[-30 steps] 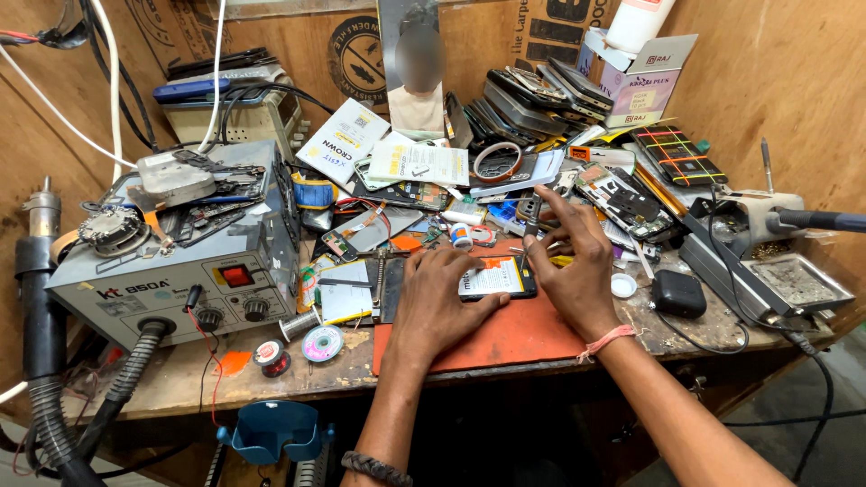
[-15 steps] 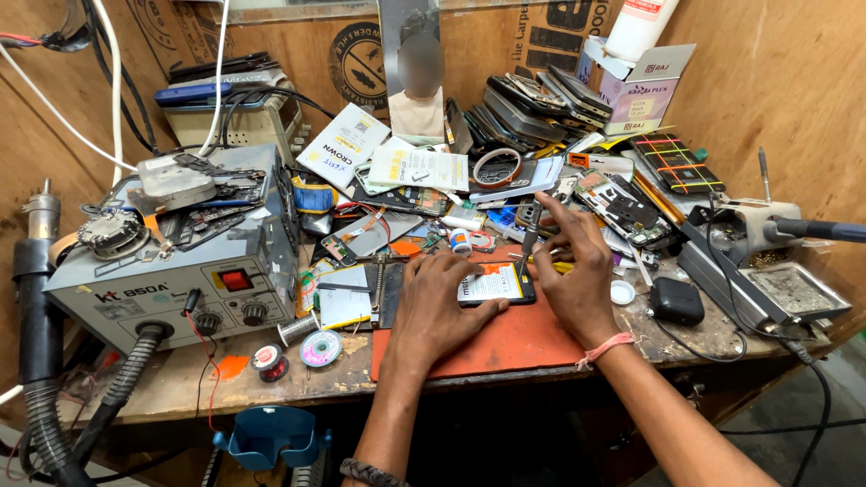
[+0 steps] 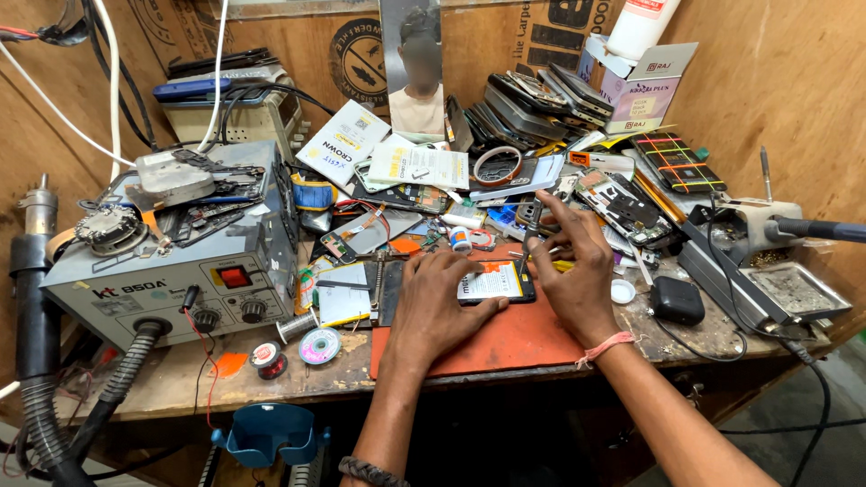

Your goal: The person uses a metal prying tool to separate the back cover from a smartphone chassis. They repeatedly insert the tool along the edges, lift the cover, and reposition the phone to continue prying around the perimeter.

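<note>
An opened phone [image 3: 494, 280] with a white-labelled battery facing up lies on the orange mat [image 3: 505, 338]. My left hand [image 3: 435, 307] lies over the phone's left end and holds it down, thumb along its near edge. My right hand [image 3: 570, 266] hovers at the phone's right end. Its fingers pinch a thin dark tool that looks like tweezers [image 3: 527, 240], pointing down toward the phone's far right corner. A pink band circles my right wrist.
A grey hot-air station [image 3: 171, 271] with hoses stands at the left. Solder spools [image 3: 319, 345] lie at the front edge. Stacked phones [image 3: 528, 99], boards and boxes crowd the back. A black case [image 3: 677, 300], a metal tray [image 3: 794, 289] and a soldering iron stand [image 3: 749, 221] are on the right.
My right hand's fingers have drawn back from the clutter behind the phone and curled over its right end. My left hand has stayed on the phone.
</note>
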